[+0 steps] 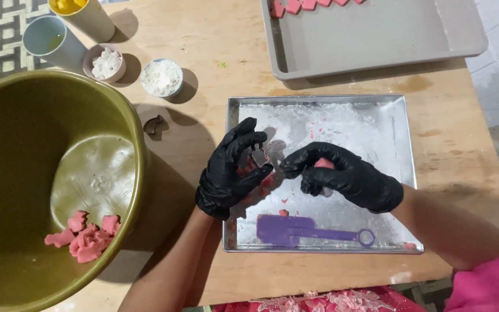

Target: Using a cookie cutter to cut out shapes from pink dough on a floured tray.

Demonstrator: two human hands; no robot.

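Both hands wear black gloves and hover over a floured metal tray [388, 133]. My left hand [229, 170] pinches a small metal cookie cutter [259, 156] with pink dough in it. Just to its right, my right hand [345, 173] is curled around a piece of pink dough [323, 164]. A purple plastic scraper [295, 230] lies along the tray's near edge, beside small pink dough crumbs.
A large olive-green bowl [7, 133] at the left holds pink dough scraps [85, 237]. Behind it stand two cups, two small bowls of white powder [162, 77] and a second cutter [156, 124]. A grey tray [376, 40] with pink cut-outs sits at the back.
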